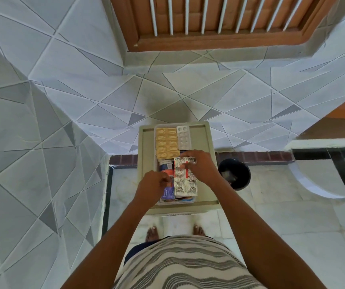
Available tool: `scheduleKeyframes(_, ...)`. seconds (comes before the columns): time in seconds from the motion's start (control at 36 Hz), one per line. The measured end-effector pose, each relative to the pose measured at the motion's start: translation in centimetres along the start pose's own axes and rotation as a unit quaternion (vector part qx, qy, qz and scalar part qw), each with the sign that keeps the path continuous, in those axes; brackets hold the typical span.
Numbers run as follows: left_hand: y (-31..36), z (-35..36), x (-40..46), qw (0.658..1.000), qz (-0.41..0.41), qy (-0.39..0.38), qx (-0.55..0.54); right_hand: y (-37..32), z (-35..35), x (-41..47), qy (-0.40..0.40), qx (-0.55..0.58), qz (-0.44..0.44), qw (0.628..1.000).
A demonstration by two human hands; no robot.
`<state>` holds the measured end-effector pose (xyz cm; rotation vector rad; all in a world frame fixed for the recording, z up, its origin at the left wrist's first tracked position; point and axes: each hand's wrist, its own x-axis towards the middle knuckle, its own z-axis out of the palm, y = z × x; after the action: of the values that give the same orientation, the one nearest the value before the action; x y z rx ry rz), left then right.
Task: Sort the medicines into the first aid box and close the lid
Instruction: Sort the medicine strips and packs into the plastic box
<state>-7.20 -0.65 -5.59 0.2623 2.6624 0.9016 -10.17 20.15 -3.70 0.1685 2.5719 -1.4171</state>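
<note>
Two hands: both are down in the first aid box, so you are mid-sorting.
Left hand: your fingers curl in over the box's left side, by the blue-and-orange bottle; whether they actually grip anything I cannot tell.
Right hand: your fingertips press on the red-and-white foil strip, thumb near its far edge; it looks like a light pinch as you seat it.
Medicines in the box: the foil strip lies on top of a larger silver printed blister sheet; a purple carton sits just beside it under your left hand.
Medicines at the far end: a gold blister pack and a small silver blister pack lie side by side beyond your hands; whether they rest in the box or on the tray I cannot tell.
Support: the box sits on a beige tray-like stand, with a black bin on the floor just to its right.
Lid: not in view that I can make out.
Step in hand: laying strips flat into the box; closing is not yet started.
Next move: press the strip level, free both hands, then check the gold and silver packs are in before you find the lid. Tall stacks may stop it shutting.
</note>
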Motion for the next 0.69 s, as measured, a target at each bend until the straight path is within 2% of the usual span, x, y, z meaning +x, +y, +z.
scheduleKeyframes(0.19,-0.5,0.8,-0.9,0.997,0.022,0.011,0.069,0.0,0.4,0.3,-0.001,-0.012,-0.010,1.000)
scheduleKeyframes(0.25,-0.8,0.7,-1.2,0.997,0.024,0.033,0.061,-0.2,0.4,0.5,-0.008,-0.014,-0.010,1.000)
scheduleKeyframes(0.36,-0.9,0.0,-1.5,0.998,0.037,0.014,0.046,-0.4,0.5,0.9,-0.016,-0.015,-0.018,1.000)
scheduleKeyframes(0.53,-1.2,0.1,-1.9,0.998,0.052,0.029,0.017,-0.5,1.1,1.2,-0.021,-0.053,-0.046,0.997)
scheduleKeyframes(0.69,-1.2,1.2,-2.2,0.986,0.087,0.040,0.134,-0.1,2.0,0.9,-0.029,-0.126,-0.076,0.989)
